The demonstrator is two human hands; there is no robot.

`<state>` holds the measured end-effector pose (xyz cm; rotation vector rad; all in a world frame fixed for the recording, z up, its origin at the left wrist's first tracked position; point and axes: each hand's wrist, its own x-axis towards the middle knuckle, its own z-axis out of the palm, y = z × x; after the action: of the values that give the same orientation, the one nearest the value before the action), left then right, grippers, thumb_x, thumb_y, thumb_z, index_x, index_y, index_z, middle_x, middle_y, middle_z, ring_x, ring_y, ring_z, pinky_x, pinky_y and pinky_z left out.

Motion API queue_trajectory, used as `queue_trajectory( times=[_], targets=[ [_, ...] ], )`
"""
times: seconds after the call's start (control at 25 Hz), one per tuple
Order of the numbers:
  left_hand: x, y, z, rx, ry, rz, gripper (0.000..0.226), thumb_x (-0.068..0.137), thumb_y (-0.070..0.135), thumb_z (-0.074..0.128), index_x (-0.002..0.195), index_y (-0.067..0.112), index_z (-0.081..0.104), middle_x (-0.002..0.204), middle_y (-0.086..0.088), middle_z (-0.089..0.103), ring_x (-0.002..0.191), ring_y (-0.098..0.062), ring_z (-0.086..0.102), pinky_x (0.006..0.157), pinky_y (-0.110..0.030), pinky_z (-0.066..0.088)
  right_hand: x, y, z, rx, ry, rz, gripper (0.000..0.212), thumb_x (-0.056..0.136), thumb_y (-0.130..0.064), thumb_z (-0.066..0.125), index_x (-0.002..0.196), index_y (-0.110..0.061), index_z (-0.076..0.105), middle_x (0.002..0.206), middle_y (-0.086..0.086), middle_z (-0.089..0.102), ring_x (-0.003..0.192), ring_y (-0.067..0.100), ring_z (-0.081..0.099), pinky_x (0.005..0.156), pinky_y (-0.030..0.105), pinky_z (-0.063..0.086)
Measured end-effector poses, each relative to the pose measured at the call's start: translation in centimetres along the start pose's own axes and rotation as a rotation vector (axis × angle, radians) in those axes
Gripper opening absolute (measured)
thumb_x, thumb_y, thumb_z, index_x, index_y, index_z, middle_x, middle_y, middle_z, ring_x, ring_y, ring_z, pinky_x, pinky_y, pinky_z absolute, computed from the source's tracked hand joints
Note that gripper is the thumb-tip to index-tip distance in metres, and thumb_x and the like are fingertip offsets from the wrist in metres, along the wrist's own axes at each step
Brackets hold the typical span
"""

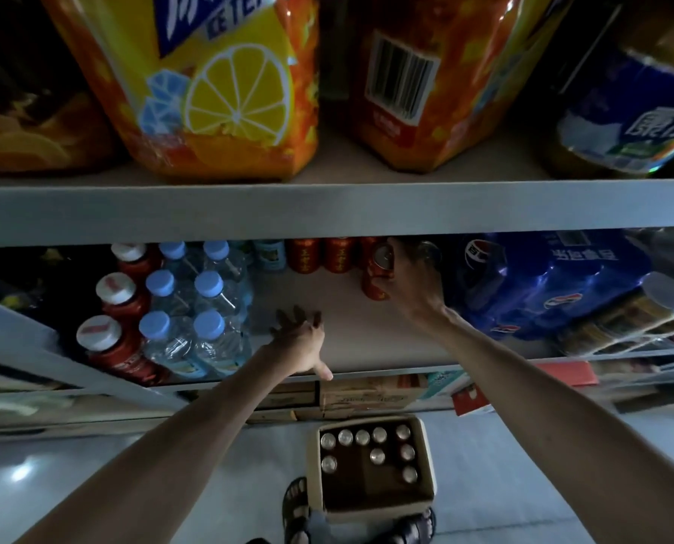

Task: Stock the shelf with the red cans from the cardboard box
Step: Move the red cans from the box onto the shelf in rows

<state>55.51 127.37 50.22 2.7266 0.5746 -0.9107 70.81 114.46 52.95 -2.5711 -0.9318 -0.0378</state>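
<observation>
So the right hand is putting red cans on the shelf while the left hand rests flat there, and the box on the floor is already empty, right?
Not quite: the cardboard box isn't empty. The head view shows nine can tops inside. The rest holds: the right hand holds red cans at the shelf, and the left hand rests flat there.

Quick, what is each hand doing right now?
Left hand: open, empty, flat on the grey shelf board.
Right hand: closed around red drink cans.
</observation>
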Motion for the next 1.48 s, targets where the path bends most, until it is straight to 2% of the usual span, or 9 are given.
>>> queue_trajectory(
  times=[0.12, 0.48, 0.76, 0.88, 0.96, 1.08, 1.2, 1.32, 1.48],
  targets=[
    [-0.2, -0.2, 0.2, -0.004, 0.016, 0.012, 0.118, 0.068, 0.054, 0.079, 0.151, 0.005, 0.011, 0.152, -0.033, 0.013, 0.137, -0.057, 0.017, 0.108, -0.065, 0.029, 0.2, 0.0, 0.5, 0.001, -0.007, -0.003, 0.077, 0.076, -0.029, 0.082, 0.141, -0.014, 0.043, 0.139, 0.013, 0.055, 0.125, 0.035, 0.054, 0.091, 0.042, 0.052],
    [0.4, -0.3, 0.4, -0.031, -0.041, -0.002, 0.124, 0.069, 0.054, 0.079, 0.155, 0.012, -0.001, 0.157, -0.032, -0.007, 0.140, -0.060, 0.001, 0.111, -0.068, 0.020, 0.4, 0.2, 0.6, 0.040, -0.045, -0.006, 0.078, 0.081, -0.027, 0.079, 0.145, -0.013, 0.037, 0.144, 0.011, 0.050, 0.130, 0.032, 0.051, 0.096, 0.043, 0.052],
    [0.2, 0.0, 0.2, -0.067, -0.051, 0.012, 0.122, 0.073, 0.050, 0.078, 0.155, 0.010, -0.004, 0.156, -0.033, -0.011, 0.140, -0.060, -0.002, 0.112, -0.068, 0.017, -1.0, -0.8, 0.5, -0.229, -0.035, 0.040, 0.078, 0.089, -0.025, 0.070, 0.152, -0.012, 0.027, 0.157, 0.016, 0.025, 0.135, 0.038, 0.042, 0.089, 0.045, 0.057],
    [0.1, -0.1, 0.2, -0.064, -0.044, 0.029, 0.119, 0.075, 0.050, 0.076, 0.155, 0.010, -0.002, 0.156, -0.033, -0.007, 0.139, -0.061, 0.000, 0.112, -0.068, 0.019, -3.2, -1.0, 0.0, -0.092, 0.039, 0.007, 0.071, 0.085, -0.019, 0.072, 0.146, -0.013, 0.035, 0.153, 0.018, 0.027, 0.110, 0.043, 0.059, 0.071, 0.045, 0.060],
    [0.1, -0.3, 0.4, -0.065, -0.024, 0.044, 0.117, 0.075, 0.051, 0.075, 0.154, 0.010, 0.000, 0.156, -0.034, -0.006, 0.139, -0.061, 0.001, 0.111, -0.068, 0.019, -5.8, -0.8, -0.7, 0.017, 0.123, -0.011, 0.068, 0.083, -0.018, 0.071, 0.142, -0.015, 0.038, 0.143, 0.017, 0.037, 0.087, 0.040, 0.064, 0.057, 0.037, 0.052],
    [-0.3, -0.7, 1.0, -0.082, -0.025, 0.061, 0.110, 0.079, 0.053, 0.071, 0.153, 0.007, 0.004, 0.155, -0.037, -0.005, 0.140, -0.060, 0.000, 0.112, -0.067, 0.017, -11.0, 0.5, -1.4, 0.107, 0.181, 0.032, 0.064, 0.083, -0.017, 0.067, 0.140, -0.015, 0.038, 0.127, 0.009, 0.047, 0.080, 0.028, 0.060, 0.057, 0.027, 0.039],
    [-1.3, -0.5, 1.8, -0.124, 0.115, 0.093, 0.092, 0.081, 0.046, 0.072, 0.149, 0.008, 0.023, 0.153, -0.028, 0.022, 0.141, -0.045, 0.022, 0.113, -0.053, 0.029, -16.0, 2.6, -1.7, 0.155, 0.118, 0.048, 0.048, 0.089, -0.014, 0.064, 0.132, -0.016, 0.044, 0.109, 0.002, 0.060, 0.073, 0.016, 0.060, 0.056, 0.028, 0.045],
    [-3.4, 2.8, 4.1, -0.150, 0.390, 0.302, 0.063, 0.087, 0.025, 0.068, 0.143, 0.011, 0.041, 0.152, -0.018, 0.035, 0.139, -0.033, 0.035, 0.111, -0.041, 0.035, -21.1, 5.3, -0.4, 0.184, 0.042, 0.077, 0.026, 0.091, -0.012, 0.064, 0.116, -0.015, 0.061, 0.101, 0.003, 0.071, 0.079, 0.020, 0.069, 0.061, 0.029, 0.056],
    [-5.6, 8.4, 9.5, 0.001, 0.518, 0.504, 0.036, 0.086, 0.015, 0.064, 0.122, 0.012, 0.058, 0.153, -0.017, 0.035, 0.138, -0.036, 0.037, 0.108, -0.046, 0.043, -27.1, 9.3, 3.6, 0.221, -0.242, 0.282, 0.017, 0.091, -0.020, 0.063, 0.107, -0.020, 0.067, 0.094, 0.002, 0.074, 0.082, 0.023, 0.071, 0.061, 0.023, 0.043]
  ],
)
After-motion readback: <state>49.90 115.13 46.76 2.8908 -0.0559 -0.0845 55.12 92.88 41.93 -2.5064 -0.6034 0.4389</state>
